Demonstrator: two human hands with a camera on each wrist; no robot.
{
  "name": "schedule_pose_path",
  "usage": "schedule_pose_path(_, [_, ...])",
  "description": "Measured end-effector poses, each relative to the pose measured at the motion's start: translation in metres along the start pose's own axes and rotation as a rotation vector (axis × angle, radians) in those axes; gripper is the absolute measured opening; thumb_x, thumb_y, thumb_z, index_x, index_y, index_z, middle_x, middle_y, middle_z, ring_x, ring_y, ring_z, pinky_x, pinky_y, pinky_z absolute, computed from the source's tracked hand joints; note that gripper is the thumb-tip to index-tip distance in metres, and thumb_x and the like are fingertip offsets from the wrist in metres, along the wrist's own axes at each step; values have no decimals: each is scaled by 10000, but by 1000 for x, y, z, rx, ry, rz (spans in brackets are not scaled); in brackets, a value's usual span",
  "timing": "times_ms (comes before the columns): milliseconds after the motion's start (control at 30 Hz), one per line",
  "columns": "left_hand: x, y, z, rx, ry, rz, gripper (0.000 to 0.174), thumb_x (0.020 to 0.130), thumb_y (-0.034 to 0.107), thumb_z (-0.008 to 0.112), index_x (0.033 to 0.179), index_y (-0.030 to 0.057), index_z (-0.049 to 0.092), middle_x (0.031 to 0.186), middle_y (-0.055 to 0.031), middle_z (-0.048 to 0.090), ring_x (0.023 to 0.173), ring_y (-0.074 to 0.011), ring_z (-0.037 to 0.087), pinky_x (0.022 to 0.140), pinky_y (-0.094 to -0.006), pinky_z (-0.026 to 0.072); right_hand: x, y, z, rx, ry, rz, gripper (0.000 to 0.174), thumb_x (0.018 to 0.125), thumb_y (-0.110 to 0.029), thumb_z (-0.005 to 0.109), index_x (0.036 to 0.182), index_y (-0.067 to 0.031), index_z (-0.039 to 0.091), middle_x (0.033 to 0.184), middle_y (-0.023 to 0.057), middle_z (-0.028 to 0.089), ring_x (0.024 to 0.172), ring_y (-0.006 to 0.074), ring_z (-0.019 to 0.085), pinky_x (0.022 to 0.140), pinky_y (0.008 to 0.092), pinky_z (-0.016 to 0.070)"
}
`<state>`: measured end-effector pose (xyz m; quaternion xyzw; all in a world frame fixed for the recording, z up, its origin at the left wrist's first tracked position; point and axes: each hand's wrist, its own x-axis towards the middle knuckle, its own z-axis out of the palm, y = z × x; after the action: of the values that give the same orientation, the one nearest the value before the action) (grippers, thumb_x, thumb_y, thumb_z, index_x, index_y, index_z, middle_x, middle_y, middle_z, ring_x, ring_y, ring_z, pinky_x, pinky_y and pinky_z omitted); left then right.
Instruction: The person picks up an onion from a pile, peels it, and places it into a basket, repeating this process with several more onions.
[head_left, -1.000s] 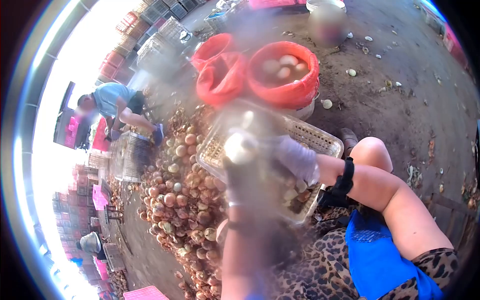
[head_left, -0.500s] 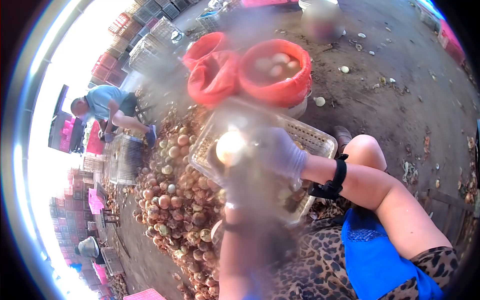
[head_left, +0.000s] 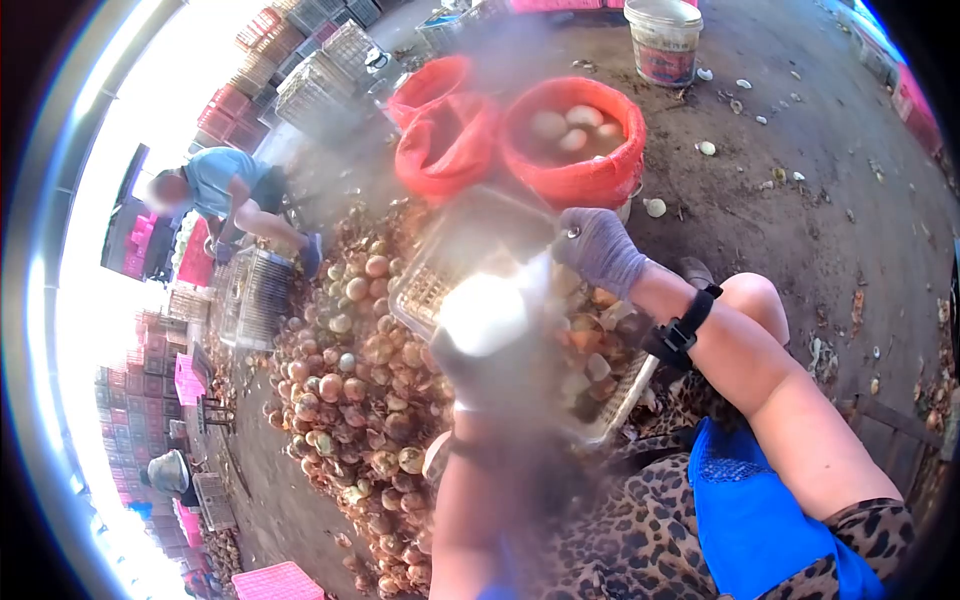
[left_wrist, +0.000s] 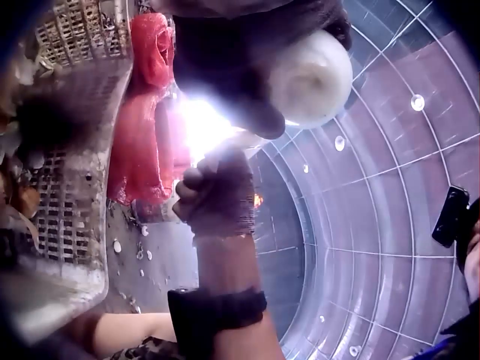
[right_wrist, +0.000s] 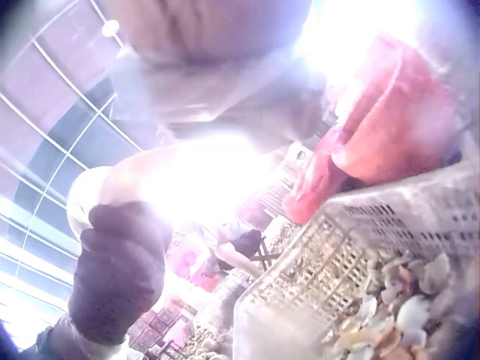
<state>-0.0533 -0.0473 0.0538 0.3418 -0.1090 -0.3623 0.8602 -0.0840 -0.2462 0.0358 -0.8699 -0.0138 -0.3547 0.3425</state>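
In the head view my gloved left hand [head_left: 462, 372] holds a peeled white onion [head_left: 484, 316] over a plastic crate, its outline washed out by glare. The left wrist view shows this onion [left_wrist: 313, 79] against the dark glove [left_wrist: 240, 71], fingers curled round it. My gloved right hand [head_left: 606, 252] is apart from the onion, to its right over the crate's far side. Its fingers are curled round a small tool [head_left: 573, 232], of which only a shiny round end shows; I cannot tell its kind. Onion skins and pieces [right_wrist: 394, 322] lie in the crate [right_wrist: 300, 274].
A heap of unpeeled onions [head_left: 350, 380] spreads left of the crate. Beyond stand a red-lined bucket [head_left: 610, 180] with pale onions in liquid, red bags [head_left: 440, 150] and a white bucket [head_left: 664, 45]. Another person [head_left: 225, 190] bends over a crate [head_left: 257, 295] at the left.
My right hand has moved away from the onion, up and to the right. The onion stays in my left hand and looks larger and brighter.
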Motion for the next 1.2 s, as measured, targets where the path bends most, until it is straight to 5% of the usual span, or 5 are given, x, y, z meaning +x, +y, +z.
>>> schedule_pose_path(467, [1,10,8,-93,176,-18,497,770,160,718,1165,9,456,1005,-94,557,808,-191,563,620,-274,497,1,-71,-24,845,-438,833,290,761,-178,648,1002,-25,601,775,42,617,726,140,581,666,280,473])
schedule_pose_path(600, [8,10,9,65,75,-77,339,824,198,664,1088,18,548,910,-79,586,804,-189,582,640,-291,528,-19,-32,20,226,-135,228,248,768,-176,652,982,-58,610,818,66,618,713,155,573,648,312,484])
schedule_pose_path(800, [7,-6,0,-163,-19,-135,677,740,512,644,1165,7,490,1096,-139,547,995,-261,553,862,-396,492,4,-32,-14,664,-293,1057,329,759,-192,689,1046,-47,619,864,88,672,737,173,616,680,309,504])
schedule_pose_path(1067, [-3,4,10,-332,-22,-160,727,747,559,593,1182,-9,466,1084,-146,542,983,-279,550,884,-405,472,-22,2,10,61,-102,-15,500,841,-237,619,1279,-53,461,979,112,648,813,223,626,749,355,494])
schedule_pose_path(1200, [7,6,-18,-311,24,-81,718,787,593,508,1169,-14,465,1066,-148,534,963,-269,549,837,-394,484,-24,-47,-18,180,-313,-51,483,825,-171,598,1277,-99,445,902,138,617,746,269,617,679,369,486])
